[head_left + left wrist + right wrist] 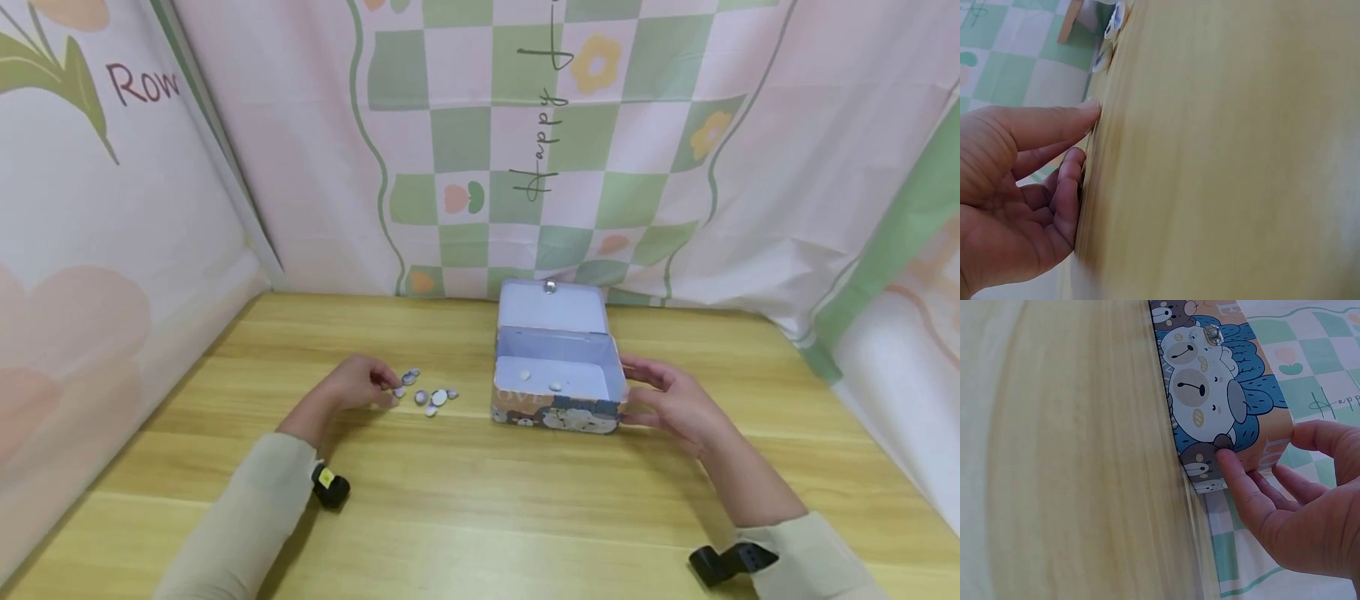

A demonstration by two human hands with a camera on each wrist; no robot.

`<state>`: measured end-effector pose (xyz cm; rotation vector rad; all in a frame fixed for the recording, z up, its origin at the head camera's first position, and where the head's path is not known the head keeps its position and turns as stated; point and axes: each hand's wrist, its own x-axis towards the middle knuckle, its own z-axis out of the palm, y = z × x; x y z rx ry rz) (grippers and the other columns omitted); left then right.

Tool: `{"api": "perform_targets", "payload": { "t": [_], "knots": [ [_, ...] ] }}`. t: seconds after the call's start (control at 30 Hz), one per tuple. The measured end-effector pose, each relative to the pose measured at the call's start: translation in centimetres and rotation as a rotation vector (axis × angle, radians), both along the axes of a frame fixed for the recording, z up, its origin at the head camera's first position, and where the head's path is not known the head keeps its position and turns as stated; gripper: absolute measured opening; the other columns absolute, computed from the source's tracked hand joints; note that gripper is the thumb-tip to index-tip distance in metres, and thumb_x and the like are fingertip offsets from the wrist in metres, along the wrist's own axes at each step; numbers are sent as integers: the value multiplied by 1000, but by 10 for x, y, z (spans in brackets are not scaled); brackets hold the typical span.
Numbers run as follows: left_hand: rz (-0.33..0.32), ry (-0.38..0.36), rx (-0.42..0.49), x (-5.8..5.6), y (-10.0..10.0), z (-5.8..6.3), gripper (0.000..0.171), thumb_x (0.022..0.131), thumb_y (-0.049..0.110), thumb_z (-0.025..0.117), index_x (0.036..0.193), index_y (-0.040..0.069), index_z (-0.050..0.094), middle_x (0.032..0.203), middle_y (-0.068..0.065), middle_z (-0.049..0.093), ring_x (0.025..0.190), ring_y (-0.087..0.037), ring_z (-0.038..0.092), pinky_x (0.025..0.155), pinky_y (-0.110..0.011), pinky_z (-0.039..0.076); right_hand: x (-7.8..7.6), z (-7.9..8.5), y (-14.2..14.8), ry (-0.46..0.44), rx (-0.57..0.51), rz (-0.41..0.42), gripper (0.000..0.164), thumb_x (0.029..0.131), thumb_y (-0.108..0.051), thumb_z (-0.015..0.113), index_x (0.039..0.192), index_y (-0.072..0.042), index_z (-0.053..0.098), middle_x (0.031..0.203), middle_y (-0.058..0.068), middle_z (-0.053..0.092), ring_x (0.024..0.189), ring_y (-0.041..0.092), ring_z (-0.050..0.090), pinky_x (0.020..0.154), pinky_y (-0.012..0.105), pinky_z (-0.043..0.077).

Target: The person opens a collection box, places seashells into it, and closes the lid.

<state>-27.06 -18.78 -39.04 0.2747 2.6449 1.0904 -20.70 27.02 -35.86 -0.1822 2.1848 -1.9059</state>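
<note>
My left hand (358,382) is low over the table at the left edge of a loose group of small seashells (439,397), white with bluish-purple parts. Its thumb and index finger come together at one seashell (400,392), while the other fingers curl beneath, as the left wrist view shows. To the right stands a printed tin box (558,414) with its hinged lid (552,306) raised at the back. Two pale seashells (556,387) lie inside it. My right hand (675,406) holds the box's right end, thumb on the front wall and fingers along the side (1241,487).
A wooden tabletop (450,508) carries everything. Behind it hangs a green-and-white checked curtain (517,133), close to the raised lid. A white printed cloth (97,292) closes off the left side. Black wrist cameras (330,487) sit on both sleeves.
</note>
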Motion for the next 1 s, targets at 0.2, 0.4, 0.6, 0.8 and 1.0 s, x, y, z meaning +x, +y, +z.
{"api": "perform_targets", "payload": {
  "t": [0.2,0.4,0.6,0.8,1.0],
  "knots": [
    [-6,-1,10,1,1,-1,17,79,9,79,95,7,73,89,-4,64,84,-19,55,71,-31,48,0,0,0,8,0,-1,67,94,3,52,150,10,17,150,34,23,104,25,62,84,40,56],
    [-2,-11,37,3,3,1,17,79,9,80,94,7,72,89,-5,64,83,-20,56,70,-30,49,0,-1,0,9,-11,-9,67,93,4,52,150,10,17,150,35,23,100,21,63,83,41,56],
    [-2,-31,55,6,2,2,18,79,10,80,95,7,72,90,-6,65,84,-20,57,69,-30,50,1,-2,0,6,-11,-13,67,93,5,52,150,10,17,150,34,23,99,20,63,84,41,55],
    [-1,-28,52,8,1,5,21,79,13,81,97,6,71,92,-5,66,86,-19,59,74,-31,51,2,-3,0,3,-10,-14,67,93,5,51,150,10,18,150,34,23,97,18,64,84,41,55],
    [9,-54,107,9,1,10,20,81,10,79,97,3,71,90,-7,66,81,-19,59,68,-30,52,2,-2,0,6,-9,-17,67,93,4,53,150,9,18,150,34,23,100,21,63,84,41,55]
  ]
}}
